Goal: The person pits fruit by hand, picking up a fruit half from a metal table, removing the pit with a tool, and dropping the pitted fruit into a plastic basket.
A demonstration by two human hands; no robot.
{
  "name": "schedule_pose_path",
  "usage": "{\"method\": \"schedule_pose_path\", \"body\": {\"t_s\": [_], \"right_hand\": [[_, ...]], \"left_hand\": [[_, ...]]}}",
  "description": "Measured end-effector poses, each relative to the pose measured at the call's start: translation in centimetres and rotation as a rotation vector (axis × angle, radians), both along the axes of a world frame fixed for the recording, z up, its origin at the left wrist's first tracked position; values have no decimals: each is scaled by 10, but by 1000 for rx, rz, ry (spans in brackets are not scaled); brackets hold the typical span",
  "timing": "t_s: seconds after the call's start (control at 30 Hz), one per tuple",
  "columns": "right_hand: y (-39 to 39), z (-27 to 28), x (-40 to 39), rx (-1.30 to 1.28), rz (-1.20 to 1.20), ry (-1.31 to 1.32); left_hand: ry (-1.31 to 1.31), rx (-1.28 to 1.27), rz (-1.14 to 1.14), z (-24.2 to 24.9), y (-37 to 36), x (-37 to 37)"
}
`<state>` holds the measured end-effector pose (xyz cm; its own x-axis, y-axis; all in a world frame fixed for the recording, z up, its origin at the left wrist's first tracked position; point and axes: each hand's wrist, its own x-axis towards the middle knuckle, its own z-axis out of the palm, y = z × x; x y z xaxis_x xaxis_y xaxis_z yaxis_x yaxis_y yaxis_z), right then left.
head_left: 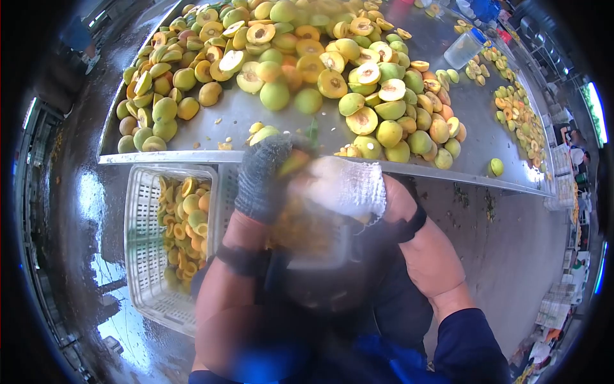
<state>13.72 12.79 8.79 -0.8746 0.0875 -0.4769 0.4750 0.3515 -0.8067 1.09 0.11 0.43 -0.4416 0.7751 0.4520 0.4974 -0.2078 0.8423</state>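
My left hand (263,178), in a grey glove, is closed around a green-yellow fruit (293,162) near the table's front edge. Beside it my right hand (345,185), in a white knit glove, has its fingers pressed together against the fruit; a smear in the view hides its fingertips and anything small between them. Behind the hands, whole and halved fruits (308,67) lie piled on the metal table (211,131), several halves showing brown centres. Below the hands is a blurred container with yellow pieces (300,227).
A white plastic crate (144,256) holding cut fruit pieces (185,224) stands at the lower left. A clear jar with a blue lid (465,49) is on the table at the back right, near more halves (519,121). The left floor is wet.
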Motion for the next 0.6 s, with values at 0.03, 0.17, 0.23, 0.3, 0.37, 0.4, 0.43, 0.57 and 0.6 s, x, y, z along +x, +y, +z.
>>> {"method": "schedule_pose_path", "body": {"t_s": [0.03,0.17,0.23,0.3,0.37,0.4,0.43,0.57,0.6], "right_hand": [[3,0,4,-94,-29,-17],[8,-9,2,-8,31,51],[12,-16,0,246,71,154],[11,-20,8,514,15,230],[6,-22,14,674,0,304],[3,-23,15,687,-20,315],[-2,-23,15,699,-42,329],[3,-28,13,651,18,435],[2,-28,13,665,65,426]], "left_hand": [[141,-32,-12,9,-1,-4],[54,-52,34,8,1,1],[-247,33,59,-1,9,7],[-583,59,36,4,13,11],[-434,53,105,0,12,17],[-359,49,137,-2,14,17],[-345,40,152,-1,15,16],[-337,27,144,22,10,15],[-44,-8,173,19,9,9]]}}
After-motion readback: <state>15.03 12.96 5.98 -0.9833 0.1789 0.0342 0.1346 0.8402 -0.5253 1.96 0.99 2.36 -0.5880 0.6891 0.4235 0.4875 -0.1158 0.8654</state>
